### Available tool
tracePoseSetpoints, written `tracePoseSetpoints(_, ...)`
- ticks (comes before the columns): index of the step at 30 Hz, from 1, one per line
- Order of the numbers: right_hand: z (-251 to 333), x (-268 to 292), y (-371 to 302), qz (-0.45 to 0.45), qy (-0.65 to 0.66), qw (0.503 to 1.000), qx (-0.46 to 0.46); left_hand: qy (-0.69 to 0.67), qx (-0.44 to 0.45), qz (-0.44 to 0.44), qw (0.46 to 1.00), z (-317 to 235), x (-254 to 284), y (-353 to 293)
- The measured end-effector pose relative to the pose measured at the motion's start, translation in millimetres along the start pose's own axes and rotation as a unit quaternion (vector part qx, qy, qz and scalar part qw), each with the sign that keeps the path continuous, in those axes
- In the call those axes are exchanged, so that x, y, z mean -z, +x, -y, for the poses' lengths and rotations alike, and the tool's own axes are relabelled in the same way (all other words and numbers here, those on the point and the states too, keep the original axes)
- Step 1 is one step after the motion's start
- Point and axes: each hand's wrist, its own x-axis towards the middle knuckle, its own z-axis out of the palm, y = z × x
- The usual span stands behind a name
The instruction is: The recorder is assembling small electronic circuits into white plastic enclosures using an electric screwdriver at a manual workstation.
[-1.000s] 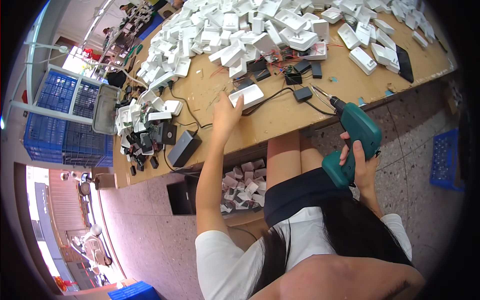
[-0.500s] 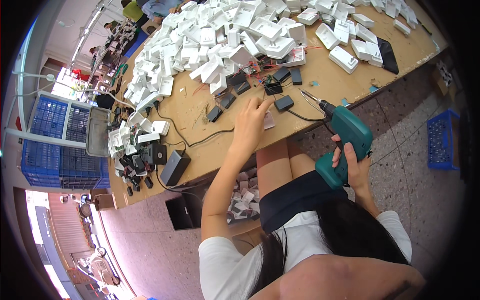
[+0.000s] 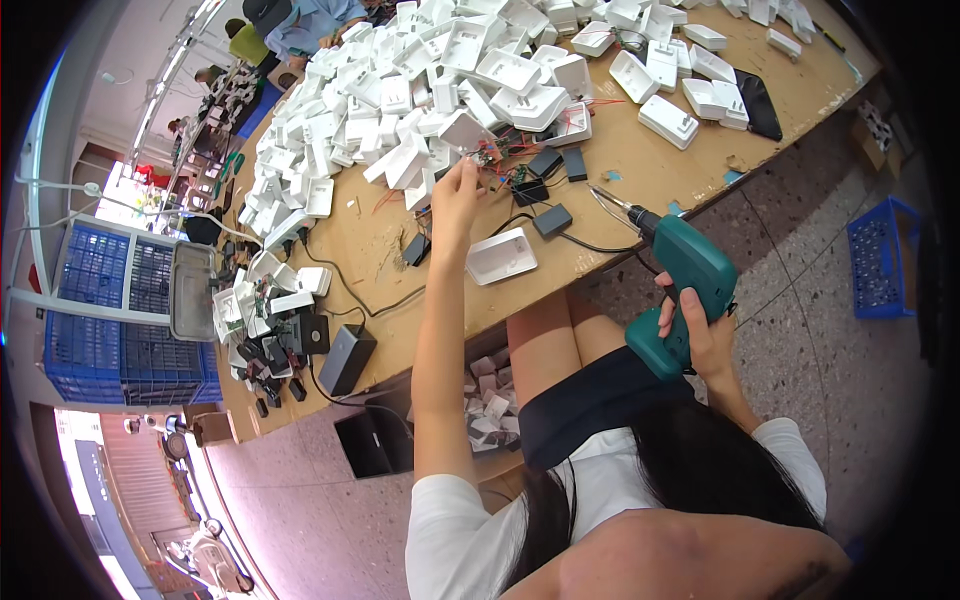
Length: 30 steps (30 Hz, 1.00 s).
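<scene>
My right hand [image 3: 700,325] is wrapped round the handle of a green power drill [image 3: 695,262]. Its bit points up and left over the table's front edge. My left hand [image 3: 458,195] reaches forward, fingers pinched together beside a tangle of small circuit boards and red wires [image 3: 487,153]; what lies between the fingertips is too small to tell. Right of my left forearm, an open white plastic case [image 3: 502,257] lies on the table. Black rectangular boxes [image 3: 552,221] sit near it, some partly hidden behind my left hand.
A large heap of white cases [image 3: 400,95] covers the far table. Black adapters and cables [image 3: 345,358] lie at left. Blue crates [image 3: 130,345] stand left, another blue crate [image 3: 885,258] on the floor at right. A person in blue [image 3: 310,30] sits at the far end.
My left hand has moved forward and left from near the white case to the circuit boards, uncovering the case. The drill stays in my right hand, almost unmoved.
</scene>
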Motion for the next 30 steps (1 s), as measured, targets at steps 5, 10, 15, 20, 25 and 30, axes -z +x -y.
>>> tracePoseSetpoints(5, 7, 13, -8, -0.006, -0.008, 1.000, 0.004, -0.143, 0.046, -0.061, 0.987, -24, -31, -4)
tracePoseSetpoints(10, 14, 17, -21, 0.001, -0.018, 1.000, -0.013, -0.202, 0.099, -0.063, 0.972, -36, -31, -9)
tracePoseSetpoints(15, 25, 18, -38, 0.002, -0.009, 1.000, -0.013, -0.230, 0.139, -0.124, 0.955, -33, -32, -21)
tracePoseSetpoints(20, 28, 20, -49, 0.002, -0.007, 1.000, -0.002, -0.198, 0.005, -0.271, 0.942, -31, -24, -31)
tracePoseSetpoints(25, 28, 13, -53, 0.017, -0.007, 1.000, -0.007, -0.235, -0.054, -0.313, 0.919, -42, 19, -36)
tracePoseSetpoints(30, 28, 7, -57, 0.014, -0.005, 1.000, -0.003, -0.022, -0.059, -0.049, 0.997, -47, 29, -54)
